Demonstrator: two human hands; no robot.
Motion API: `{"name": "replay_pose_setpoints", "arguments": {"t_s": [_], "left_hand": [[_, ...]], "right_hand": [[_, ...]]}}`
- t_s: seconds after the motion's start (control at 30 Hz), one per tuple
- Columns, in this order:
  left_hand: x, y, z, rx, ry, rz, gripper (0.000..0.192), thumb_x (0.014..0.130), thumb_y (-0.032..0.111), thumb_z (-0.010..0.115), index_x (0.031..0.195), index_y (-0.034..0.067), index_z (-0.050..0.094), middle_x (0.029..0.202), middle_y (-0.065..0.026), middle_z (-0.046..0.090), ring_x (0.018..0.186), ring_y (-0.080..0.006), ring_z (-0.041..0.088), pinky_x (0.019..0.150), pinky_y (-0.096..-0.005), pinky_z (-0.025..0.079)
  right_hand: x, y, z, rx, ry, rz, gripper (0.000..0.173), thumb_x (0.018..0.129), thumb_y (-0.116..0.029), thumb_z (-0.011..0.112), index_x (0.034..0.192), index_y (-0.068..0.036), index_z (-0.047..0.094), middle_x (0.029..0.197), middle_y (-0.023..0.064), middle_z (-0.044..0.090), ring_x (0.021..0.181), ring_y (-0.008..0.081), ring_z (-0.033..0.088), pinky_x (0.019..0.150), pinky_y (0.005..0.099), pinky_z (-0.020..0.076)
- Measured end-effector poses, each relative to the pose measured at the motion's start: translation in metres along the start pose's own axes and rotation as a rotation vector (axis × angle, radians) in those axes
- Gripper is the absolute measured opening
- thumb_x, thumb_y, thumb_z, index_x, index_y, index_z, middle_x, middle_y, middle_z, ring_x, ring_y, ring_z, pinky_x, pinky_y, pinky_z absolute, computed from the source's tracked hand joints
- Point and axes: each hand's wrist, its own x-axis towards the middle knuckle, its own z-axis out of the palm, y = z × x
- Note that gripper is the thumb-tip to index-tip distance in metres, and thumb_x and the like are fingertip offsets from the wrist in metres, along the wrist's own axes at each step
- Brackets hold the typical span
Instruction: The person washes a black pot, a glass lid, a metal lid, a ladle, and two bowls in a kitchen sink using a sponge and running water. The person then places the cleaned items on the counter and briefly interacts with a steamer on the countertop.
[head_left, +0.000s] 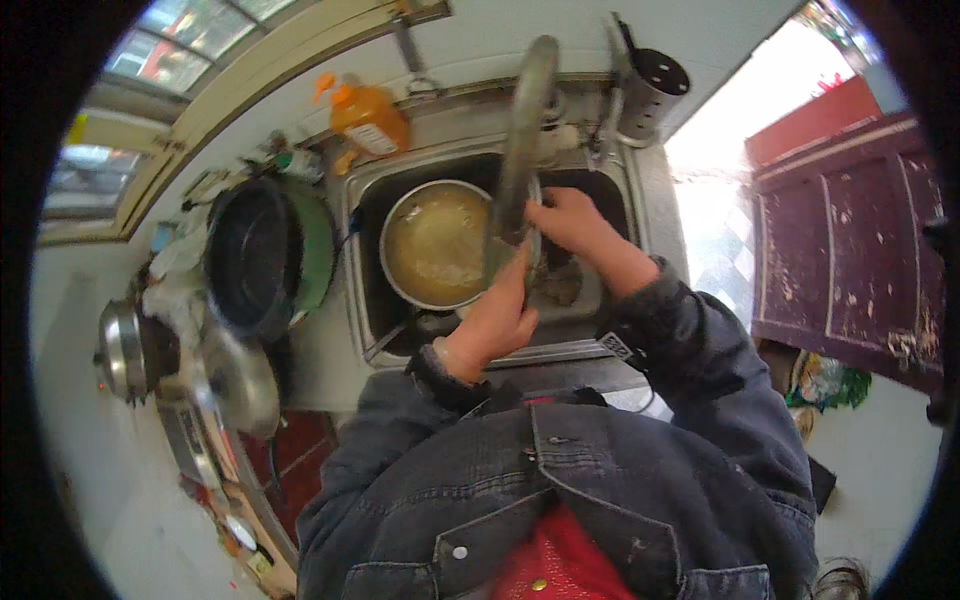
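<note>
My left hand (491, 322) and my right hand (576, 219) meet over the sink (356, 300). Between them they grip a thin-rimmed dish (535, 259), tilted almost edge-on and partly covered by my fingers. Its exact kind is unclear. The thick faucet spout (525, 120) reaches down just beside my fingers and hides some of the dish. To the left of the dish, a round metal pot (385, 259) stands in the sink, holding cloudy yellowish liquid. A blurred dark item (559, 286) lies in the sink below my right wrist.
An orange pump bottle (371, 124) stands behind the sink at left, a perforated metal utensil holder (652, 94) behind at right. Left of the sink are a dark basin (251, 259), a green basin (315, 251) and a large metal lid (240, 379). A maroon door (847, 255) stands at right.
</note>
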Motion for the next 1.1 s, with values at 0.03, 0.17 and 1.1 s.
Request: {"name": "replay_pose_setpoints", "arguments": {"t_s": [0.03, 0.17, 1.1], "left_hand": [[-0.003, -0.001, -0.007, -0.079, -0.012, -0.038, 0.083, 0.080, 0.003, 0.053, 0.154, -0.005, 0.016, 0.145, -0.0346, 0.038, 0.134, -0.0487, 0.039, 0.114, -0.0420, 0.033], [-0.009, -0.001, -0.035, -0.594, 0.094, -0.068, 0.079, 0.083, 0.000, 0.046, 0.156, -0.001, 0.016, 0.153, -0.0200, 0.038, 0.138, -0.0343, 0.044, 0.111, -0.0366, 0.036], [-0.014, -0.048, 0.010, -1.383, 0.088, -0.289, 0.074, 0.086, -0.001, 0.050, 0.154, 0.020, 0.030, 0.145, -0.0085, 0.047, 0.130, -0.0285, 0.052, 0.101, -0.0484, 0.048]], "right_hand": [[-0.004, -0.003, -0.003, 0.102, -0.029, -0.059, 0.050, 0.091, -0.042, 0.057, 0.099, 0.006, 0.071, 0.083, 0.0136, 0.071, 0.085, 0.0237, 0.069, 0.079, 0.0343, 0.0516], [-0.009, -0.010, -0.004, 0.461, -0.074, -0.081, 0.041, 0.099, -0.029, 0.053, 0.117, 0.005, 0.066, 0.099, 0.0110, 0.072, 0.089, 0.0153, 0.065, 0.086, 0.0288, 0.0495], [0.012, 0.038, 0.068, 0.008, 0.081, -0.605, 0.043, 0.094, -0.015, 0.049, 0.134, 0.002, 0.052, 0.144, 0.0286, 0.044, 0.133, 0.0460, 0.041, 0.115, 0.0468, 0.0311]]}}
